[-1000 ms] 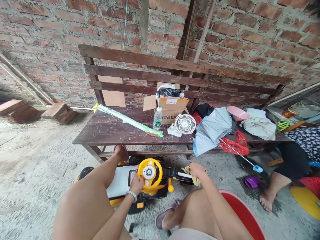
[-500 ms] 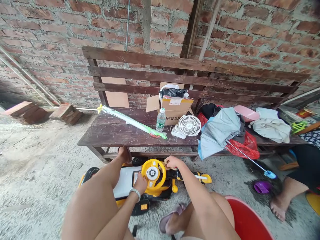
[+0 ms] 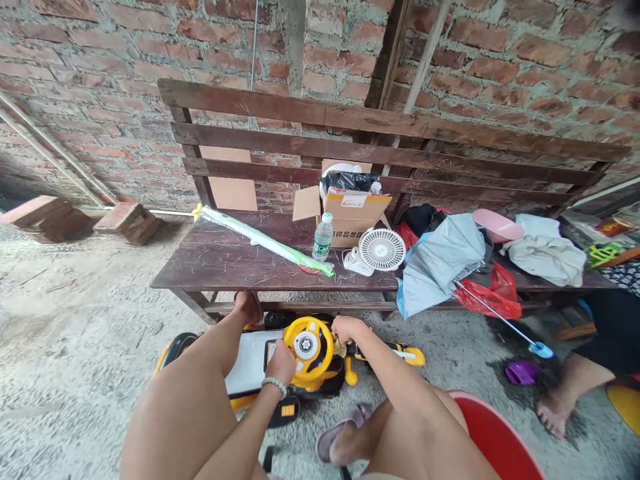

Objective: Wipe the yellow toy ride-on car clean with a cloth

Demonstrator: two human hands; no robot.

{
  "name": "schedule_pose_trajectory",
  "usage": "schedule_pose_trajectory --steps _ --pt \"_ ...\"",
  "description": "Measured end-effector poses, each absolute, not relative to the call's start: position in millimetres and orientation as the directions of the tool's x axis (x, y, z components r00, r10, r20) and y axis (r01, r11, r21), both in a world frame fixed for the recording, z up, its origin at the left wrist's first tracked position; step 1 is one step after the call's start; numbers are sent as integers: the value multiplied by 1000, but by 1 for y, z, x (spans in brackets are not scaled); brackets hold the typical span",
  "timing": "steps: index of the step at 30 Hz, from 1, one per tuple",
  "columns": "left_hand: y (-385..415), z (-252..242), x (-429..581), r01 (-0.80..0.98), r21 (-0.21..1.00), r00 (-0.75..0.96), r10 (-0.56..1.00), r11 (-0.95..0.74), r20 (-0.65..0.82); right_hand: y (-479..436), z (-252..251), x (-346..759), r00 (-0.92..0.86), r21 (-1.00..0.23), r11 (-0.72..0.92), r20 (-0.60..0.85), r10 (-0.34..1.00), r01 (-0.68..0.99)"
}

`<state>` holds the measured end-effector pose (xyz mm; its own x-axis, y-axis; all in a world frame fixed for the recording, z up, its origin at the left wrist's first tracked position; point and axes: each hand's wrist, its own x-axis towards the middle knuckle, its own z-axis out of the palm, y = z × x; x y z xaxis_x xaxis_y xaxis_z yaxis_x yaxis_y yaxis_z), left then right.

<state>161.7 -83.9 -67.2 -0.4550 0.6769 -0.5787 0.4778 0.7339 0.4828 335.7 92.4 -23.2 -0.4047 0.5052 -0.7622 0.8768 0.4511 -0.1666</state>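
A yellow and black ride-on toy car (image 3: 245,357) with a pale grey seat stands on the floor between my legs. My left hand (image 3: 281,363), a beaded bracelet at its wrist, is closed around the left rim of the yellow steering wheel (image 3: 327,357). On the wheel's far right side, my right hand (image 3: 349,329) is closed on a crumpled tan cloth (image 3: 340,348). The cloth hangs below my fingers beside the wheel, over the car's dark front part. My right fingertips are partly hidden.
A wooden bench (image 3: 230,267) behind the car bears a wrapped umbrella-like item (image 3: 260,241), water bottle (image 3: 323,238), carton (image 3: 355,220), white fan (image 3: 382,250) and grey umbrella (image 3: 445,260). A red tub (image 3: 493,433) stands by my right leg. Another person's foot (image 3: 553,410) is at right.
My right hand has shifted slightly right, and more of the tan cloth shows below it. My left hand stays on the steering wheel. The view has tilted slightly.
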Motion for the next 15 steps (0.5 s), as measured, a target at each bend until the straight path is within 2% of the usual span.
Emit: schedule_pose_trajectory --steps 4,10,15 --pt "-82 -65 161 490 474 -456 678 732 -576 91 -33 329 -438 -204 419 -672 597 885" --pt "-82 -64 162 484 472 -465 674 736 -574 116 -41 349 -373 -235 304 -739 562 923" --pt "-83 -67 163 480 478 -473 676 736 -566 128 -32 419 -244 -156 195 -755 608 968"
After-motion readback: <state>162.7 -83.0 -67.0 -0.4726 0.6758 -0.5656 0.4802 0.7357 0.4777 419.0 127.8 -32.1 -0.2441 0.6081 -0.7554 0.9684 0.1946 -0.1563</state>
